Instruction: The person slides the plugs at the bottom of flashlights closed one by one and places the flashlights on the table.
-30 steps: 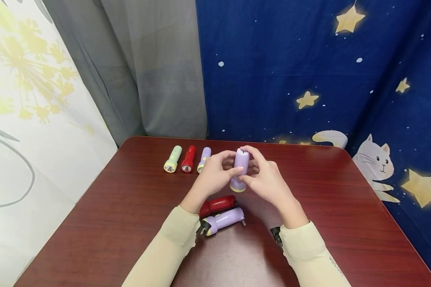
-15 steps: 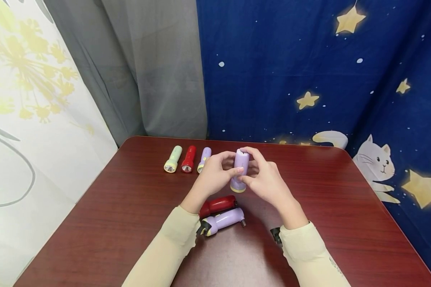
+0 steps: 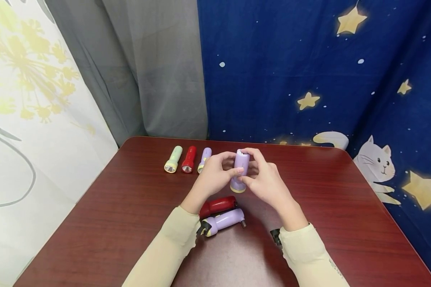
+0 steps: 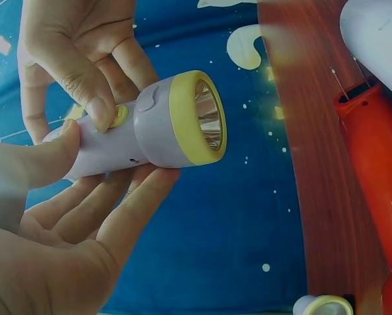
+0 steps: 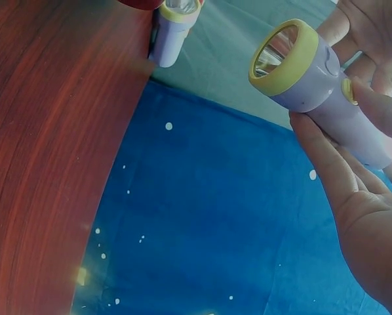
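Both hands hold a purple flashlight (image 3: 241, 161) above the table, its yellow-rimmed lens end pointing down. The left hand (image 3: 217, 172) grips it from the left, fingers along its side. From the right, the right hand (image 3: 267, 177) grips it, index finger at the tail end and thumb on the body. In the left wrist view the right thumb lies on the yellow switch (image 4: 120, 116) of the flashlight (image 4: 111, 147). The right wrist view shows the lens (image 5: 276, 51) facing up and left, unlit as far as can be seen.
Green (image 3: 173, 158), red (image 3: 189, 158) and purple (image 3: 206, 155) flashlights stand in a row at the back of the table (image 3: 129, 199). Nearer the person lie a red flashlight (image 3: 220, 204) and a purple one (image 3: 230, 218), partly behind the left wrist. Curtains hang behind.
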Demonstrator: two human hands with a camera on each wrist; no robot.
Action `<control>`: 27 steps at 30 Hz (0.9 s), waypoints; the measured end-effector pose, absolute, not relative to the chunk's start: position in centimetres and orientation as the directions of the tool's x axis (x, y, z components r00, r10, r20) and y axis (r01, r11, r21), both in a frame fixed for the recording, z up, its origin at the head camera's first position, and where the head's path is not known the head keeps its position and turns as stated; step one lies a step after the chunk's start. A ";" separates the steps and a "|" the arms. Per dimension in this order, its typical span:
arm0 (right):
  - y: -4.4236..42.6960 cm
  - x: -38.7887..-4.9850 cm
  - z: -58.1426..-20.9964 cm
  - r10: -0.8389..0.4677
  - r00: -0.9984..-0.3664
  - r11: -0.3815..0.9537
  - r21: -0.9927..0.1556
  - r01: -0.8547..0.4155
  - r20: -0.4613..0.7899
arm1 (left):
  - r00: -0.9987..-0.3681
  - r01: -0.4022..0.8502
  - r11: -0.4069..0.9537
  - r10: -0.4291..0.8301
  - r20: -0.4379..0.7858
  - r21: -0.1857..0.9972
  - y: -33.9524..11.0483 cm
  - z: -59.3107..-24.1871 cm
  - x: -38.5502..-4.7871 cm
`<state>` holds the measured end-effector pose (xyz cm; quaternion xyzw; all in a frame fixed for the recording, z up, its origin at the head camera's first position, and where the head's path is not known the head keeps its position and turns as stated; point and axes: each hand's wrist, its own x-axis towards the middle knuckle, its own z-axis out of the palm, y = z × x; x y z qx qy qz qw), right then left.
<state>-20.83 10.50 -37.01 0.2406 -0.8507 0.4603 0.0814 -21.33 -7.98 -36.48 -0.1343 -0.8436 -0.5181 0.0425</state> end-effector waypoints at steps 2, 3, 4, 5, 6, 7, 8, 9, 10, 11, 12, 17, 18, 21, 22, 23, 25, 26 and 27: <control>10.5 -20.8 -37.0 -0.334 -0.870 0.457 -0.745 -0.486 0.362 | -0.960 0.274 0.432 0.181 0.214 0.859 -8.0 -36.5 -21.3; 10.5 -20.8 -37.0 -0.336 -0.868 0.456 -0.744 -0.489 0.365 | -0.960 0.274 0.434 0.180 0.215 0.858 -8.0 -36.5 -21.3; 10.5 -20.8 -37.0 -0.336 -0.868 0.455 -0.743 -0.491 0.367 | -0.960 0.273 0.436 0.179 0.215 0.857 -8.0 -36.5 -21.3; 10.4 -20.7 -37.0 -0.336 -0.867 0.454 -0.743 -0.492 0.369 | -0.960 0.273 0.438 0.177 0.215 0.856 -8.0 -36.5 -21.3; 10.4 -20.8 -37.0 -0.336 -0.865 0.452 -0.742 -0.494 0.371 | -0.961 0.272 0.439 0.177 0.214 0.857 -8.0 -36.5 -21.2; 10.4 -20.8 -37.1 -0.337 -0.864 0.450 -0.742 -0.497 0.374 | -0.961 0.271 0.438 0.177 0.213 0.857 -7.9 -36.5 -21.2; 10.4 -20.8 -37.1 -0.337 -0.863 0.448 -0.742 -0.498 0.376 | -0.961 0.270 0.438 0.176 0.213 0.857 -7.9 -36.4 -21.2; 10.4 -20.8 -37.1 -0.338 -0.862 0.446 -0.742 -0.500 0.378 | -0.961 0.269 0.439 0.175 0.212 0.857 -7.9 -36.4 -21.2; 10.4 -20.8 -37.2 -0.338 -0.862 0.444 -0.743 -0.500 0.379 | -0.961 0.269 0.439 0.175 0.212 0.857 -7.9 -36.4 -21.2; 10.4 -20.8 -37.2 -0.338 -0.861 0.442 -0.744 -0.501 0.380 | -0.961 0.269 0.440 0.174 0.213 0.857 -7.9 -36.4 -21.2; 10.4 -20.8 -37.2 -0.339 -0.861 0.439 -0.745 -0.502 0.380 | -0.962 0.268 0.439 0.174 0.212 0.857 -7.9 -36.4 -21.2; 10.4 -20.9 -37.3 -0.351 -0.856 0.432 -0.745 -0.508 0.380 | -0.961 0.272 0.442 0.174 0.215 0.855 -7.9 -36.4 -21.2; 10.4 -20.9 -37.4 -0.354 -0.855 0.433 -0.744 -0.510 0.380 | -0.961 0.272 0.442 0.175 0.216 0.854 -7.9 -36.4 -21.2; 10.4 -20.9 -37.3 -0.365 -0.858 0.436 -0.747 -0.501 0.363 | -0.960 0.276 0.448 0.174 0.220 0.850 -8.0 -36.5 -21.3; 10.4 -21.0 -37.2 -0.369 -0.861 0.435 -0.753 -0.494 0.351 | -0.960 0.276 0.452 0.172 0.220 0.849 -8.0 -36.5 -21.3; 10.4 -21.0 -37.2 -0.372 -0.865 0.436 -0.759 -0.484 0.338 | -0.961 0.274 0.455 0.170 0.219 0.847 -8.0 -36.5 -21.3; 10.4 -21.0 -37.2 -0.381 -0.867 0.434 -0.766 -0.474 0.321 | -0.962 0.269 0.458 0.167 0.215 0.847 -7.9 -36.6 -21.3; 10.3 -21.0 -37.2 -0.384 -0.868 0.434 -0.768 -0.470 0.314 | -0.963 0.265 0.458 0.165 0.212 0.848 -7.9 -36.6 -21.4; 10.3 -21.0 -37.3 -0.386 -0.868 0.434 -0.769 -0.469 0.311 | -0.965 0.260 0.459 0.163 0.207 0.849 -8.0 -36.7 -21.4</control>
